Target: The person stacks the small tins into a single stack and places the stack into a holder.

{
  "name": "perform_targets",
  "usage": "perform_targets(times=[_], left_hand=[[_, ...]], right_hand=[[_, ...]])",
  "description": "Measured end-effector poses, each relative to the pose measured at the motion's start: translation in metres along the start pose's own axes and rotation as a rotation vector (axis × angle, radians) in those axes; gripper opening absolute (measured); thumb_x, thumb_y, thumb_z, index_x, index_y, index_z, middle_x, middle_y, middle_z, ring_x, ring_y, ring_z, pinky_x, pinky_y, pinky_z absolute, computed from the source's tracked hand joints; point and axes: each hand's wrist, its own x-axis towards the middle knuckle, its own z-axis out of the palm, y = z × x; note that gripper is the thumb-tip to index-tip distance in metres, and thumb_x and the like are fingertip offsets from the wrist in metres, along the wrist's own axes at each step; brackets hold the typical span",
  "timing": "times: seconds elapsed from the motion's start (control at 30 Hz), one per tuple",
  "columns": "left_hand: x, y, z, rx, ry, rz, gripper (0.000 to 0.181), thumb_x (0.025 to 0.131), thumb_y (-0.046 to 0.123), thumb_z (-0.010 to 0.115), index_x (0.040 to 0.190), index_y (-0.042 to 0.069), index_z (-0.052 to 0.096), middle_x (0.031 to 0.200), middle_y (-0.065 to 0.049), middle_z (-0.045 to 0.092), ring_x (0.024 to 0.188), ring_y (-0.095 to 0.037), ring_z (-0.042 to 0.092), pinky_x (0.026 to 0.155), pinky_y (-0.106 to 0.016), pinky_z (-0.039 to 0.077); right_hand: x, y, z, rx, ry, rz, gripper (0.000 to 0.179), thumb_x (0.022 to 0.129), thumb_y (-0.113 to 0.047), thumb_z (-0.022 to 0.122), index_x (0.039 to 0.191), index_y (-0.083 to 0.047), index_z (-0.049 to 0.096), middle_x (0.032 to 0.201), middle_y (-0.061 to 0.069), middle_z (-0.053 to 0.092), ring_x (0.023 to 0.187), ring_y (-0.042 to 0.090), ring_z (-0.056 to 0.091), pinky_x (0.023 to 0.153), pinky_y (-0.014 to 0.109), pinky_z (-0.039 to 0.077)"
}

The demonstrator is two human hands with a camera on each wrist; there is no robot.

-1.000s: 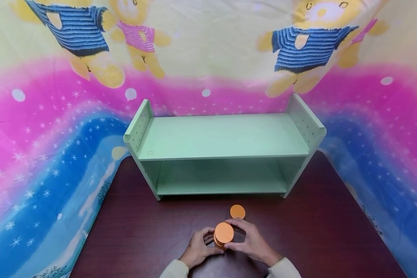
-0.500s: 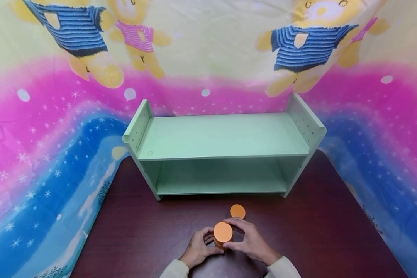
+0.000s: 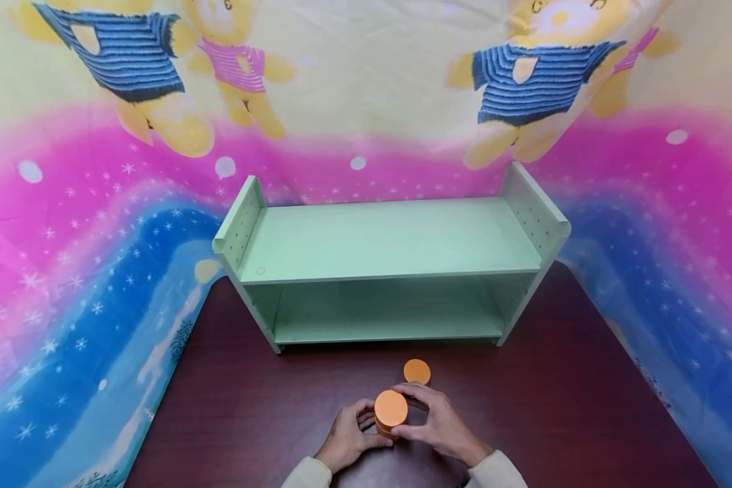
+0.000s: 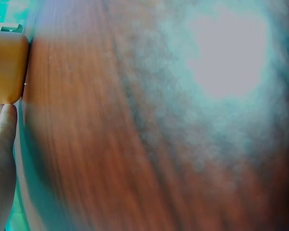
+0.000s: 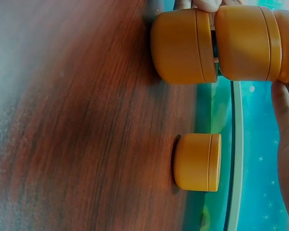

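My left hand (image 3: pixel 348 436) grips the bottom one of a stack of lidded orange jars, at the front middle of the table in the head view. Over it, my right hand (image 3: pixel 444 425) holds an upper jar (image 3: pixel 392 408) between thumb and fingers. In the right wrist view the bottom jar (image 5: pixel 180 47) stands upright, and a narrow gap shows between its lid and the middle jar (image 5: pixel 243 43). A further orange piece continues past that jar at the view's edge. Another orange jar (image 3: pixel 417 371) stands alone just behind the right hand.
A pale green two-tier shelf (image 3: pixel 384 240) stands at the back of the dark reddish-brown table (image 3: pixel 238 393). Behind and beside it hangs a cloth (image 3: pixel 366 88) printed with bears and snowflakes.
The upper jar has shifted very slightly to the left over the bottom one. Both hands keep their grip, and the lone jar has stayed in place.
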Motion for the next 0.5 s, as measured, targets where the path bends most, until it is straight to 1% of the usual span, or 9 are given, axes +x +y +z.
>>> perform_targets(times=[0.13,0.33,0.5], left_hand=[[-0.0002,0.0001,0.0,-0.014,-0.004,-0.002,0.056,0.069,0.005,0.091,0.117,0.0,0.064,0.12,-0.014,0.068,0.116,-0.031,0.063,0.094,-0.031,0.056],[-0.0003,-0.0007,-0.0003,-0.037,-0.016,0.012,0.055,0.07,0.002,0.09,0.118,-0.001,0.064,0.119,-0.014,0.068,0.116,-0.031,0.063,0.094,-0.029,0.055],[-0.0003,-0.0013,-0.0003,-0.057,-0.016,0.016,0.054,0.07,0.001,0.09,0.117,-0.001,0.063,0.12,-0.015,0.067,0.117,-0.033,0.062,0.094,-0.029,0.055]], right_hand=[[-0.0001,-0.0001,-0.0001,0.011,-0.002,0.008,0.059,0.082,-0.028,0.084,0.131,-0.004,0.061,0.124,0.007,0.063,0.115,0.016,0.061,0.096,0.03,0.055],[-0.001,0.0011,0.0,0.007,-0.002,0.003,0.059,0.082,-0.028,0.083,0.132,-0.005,0.06,0.125,0.008,0.063,0.116,0.017,0.061,0.096,0.03,0.055],[-0.003,0.0036,-0.0003,-0.02,0.002,-0.017,0.062,0.082,-0.025,0.084,0.134,-0.001,0.058,0.126,0.012,0.063,0.116,0.019,0.061,0.094,0.039,0.056]])
